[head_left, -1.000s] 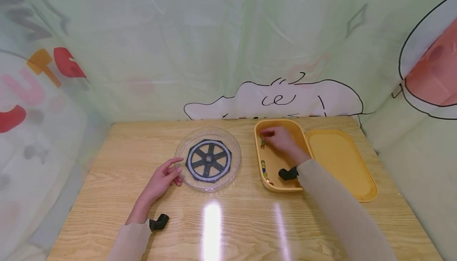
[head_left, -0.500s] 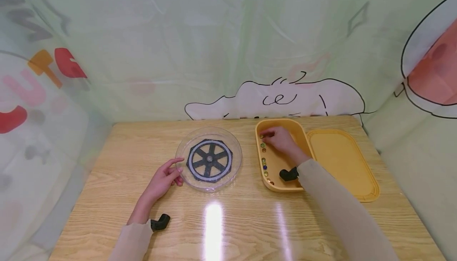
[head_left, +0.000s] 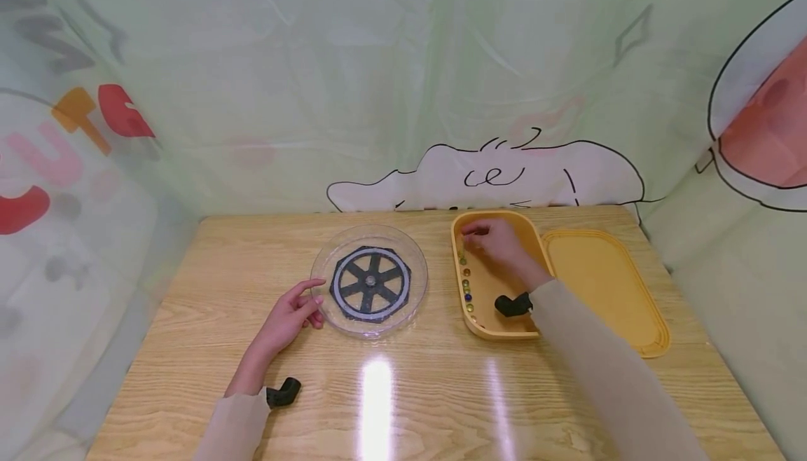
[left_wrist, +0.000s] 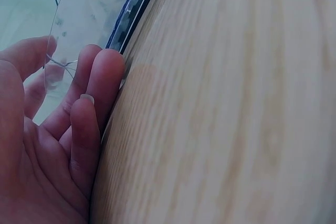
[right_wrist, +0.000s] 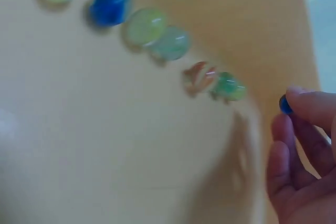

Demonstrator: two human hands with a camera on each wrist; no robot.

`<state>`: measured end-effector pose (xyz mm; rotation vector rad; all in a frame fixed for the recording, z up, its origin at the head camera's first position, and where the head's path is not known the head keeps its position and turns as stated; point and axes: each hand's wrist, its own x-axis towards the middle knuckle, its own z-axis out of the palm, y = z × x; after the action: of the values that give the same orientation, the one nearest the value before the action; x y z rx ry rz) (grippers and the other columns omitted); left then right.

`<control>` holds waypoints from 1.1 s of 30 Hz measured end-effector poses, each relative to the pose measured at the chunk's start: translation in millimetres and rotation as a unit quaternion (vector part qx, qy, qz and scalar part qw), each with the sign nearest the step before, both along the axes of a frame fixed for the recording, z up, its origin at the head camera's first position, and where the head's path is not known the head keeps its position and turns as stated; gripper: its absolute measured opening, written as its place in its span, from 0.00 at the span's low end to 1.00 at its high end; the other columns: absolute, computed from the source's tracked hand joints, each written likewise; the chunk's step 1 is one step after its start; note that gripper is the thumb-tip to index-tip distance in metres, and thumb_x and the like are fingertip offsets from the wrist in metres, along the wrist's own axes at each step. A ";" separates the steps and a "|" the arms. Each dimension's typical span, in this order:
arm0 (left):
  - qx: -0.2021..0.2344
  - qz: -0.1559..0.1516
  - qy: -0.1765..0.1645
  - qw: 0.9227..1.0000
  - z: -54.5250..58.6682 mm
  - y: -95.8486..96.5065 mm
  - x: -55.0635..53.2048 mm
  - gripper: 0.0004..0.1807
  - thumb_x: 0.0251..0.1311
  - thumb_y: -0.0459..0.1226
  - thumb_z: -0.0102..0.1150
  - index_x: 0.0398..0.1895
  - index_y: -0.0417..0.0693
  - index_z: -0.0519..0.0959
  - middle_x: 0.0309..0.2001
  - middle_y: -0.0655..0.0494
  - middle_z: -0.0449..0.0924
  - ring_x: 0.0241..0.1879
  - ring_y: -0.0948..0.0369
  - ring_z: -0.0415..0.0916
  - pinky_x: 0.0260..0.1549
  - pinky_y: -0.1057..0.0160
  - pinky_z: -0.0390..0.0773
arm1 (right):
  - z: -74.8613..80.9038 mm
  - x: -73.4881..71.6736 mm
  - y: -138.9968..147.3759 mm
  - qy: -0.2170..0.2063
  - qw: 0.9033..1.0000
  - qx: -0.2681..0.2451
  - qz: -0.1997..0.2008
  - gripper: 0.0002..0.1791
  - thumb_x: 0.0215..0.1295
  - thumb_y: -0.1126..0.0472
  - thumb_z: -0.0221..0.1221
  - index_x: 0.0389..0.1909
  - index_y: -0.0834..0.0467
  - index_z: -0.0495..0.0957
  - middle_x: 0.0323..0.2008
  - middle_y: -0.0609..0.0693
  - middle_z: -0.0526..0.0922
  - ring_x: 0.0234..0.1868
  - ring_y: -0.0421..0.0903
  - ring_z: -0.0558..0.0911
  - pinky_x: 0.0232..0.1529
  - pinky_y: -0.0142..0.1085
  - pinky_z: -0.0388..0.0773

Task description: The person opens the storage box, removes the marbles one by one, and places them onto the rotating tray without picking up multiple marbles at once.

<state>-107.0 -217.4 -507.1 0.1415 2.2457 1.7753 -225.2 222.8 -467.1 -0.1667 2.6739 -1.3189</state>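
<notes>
My right hand (head_left: 494, 238) is over the far left part of a yellow-orange plastic box (head_left: 498, 329). Its thumb and fingers pinch a blue marble (right_wrist: 285, 104), partly hidden by the thumb. Below it, several glass marbles lie along the box's side, among them a green one (right_wrist: 228, 86), an orange-streaked one (right_wrist: 200, 76) and another blue one (right_wrist: 109, 7). My left hand (head_left: 285, 319) lies at the left edge of a clear round dish (head_left: 412, 254), its loosely bent fingers touching the rim. The dish has a dark six-spoked wheel pattern (head_left: 370, 281) at its middle.
A flat yellow lid (head_left: 602, 289) lies right of the box on the wooden table (head_left: 252, 251). Behind the table hangs a pale printed curtain (head_left: 284, 97). Black camera mounts sit at both wrists.
My right hand has risen slightly from the marble row, and the marbles near its fingers have shifted along the box's side. My left hand and the dish hold their places.
</notes>
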 end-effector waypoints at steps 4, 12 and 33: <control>0.006 0.000 -0.011 1.000 3.1 0.7 0.4 0.23 0.74 0.37 0.53 0.70 0.45 0.68 0.30 0.41 0.81 0.27 0.53 0.80 0.32 0.64 0.80 | 9.9 1.3 2.3 -0.018 0.999 -0.024 -0.012 0.12 0.70 0.62 0.62 0.50 0.62 0.84 0.45 0.57 0.85 0.42 0.53 0.81 0.39 0.36 0.79; 0.001 -0.007 -0.009 1.000 26.5 6.9 7.6 0.23 0.74 0.34 0.51 0.69 0.39 0.67 0.30 0.39 0.80 0.28 0.51 0.80 0.33 0.63 0.80 | 30.3 7.5 4.3 -0.026 0.998 -0.057 -0.024 0.14 0.69 0.60 0.63 0.51 0.63 0.83 0.46 0.58 0.86 0.48 0.56 0.83 0.50 0.47 0.79; -0.010 0.003 -0.012 1.000 6.7 2.7 0.6 0.23 0.74 0.38 0.52 0.70 0.46 0.68 0.30 0.44 0.81 0.28 0.53 0.81 0.30 0.65 0.77 | 62.9 37.1 -68.4 0.045 0.992 -0.079 0.084 0.12 0.64 0.66 0.66 0.47 0.63 0.85 0.44 0.55 0.86 0.43 0.50 0.83 0.43 0.36 0.80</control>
<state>-106.3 -214.7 -500.4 0.1099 2.2485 1.7483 -188.1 154.4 -404.2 -0.4718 2.5581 -1.5000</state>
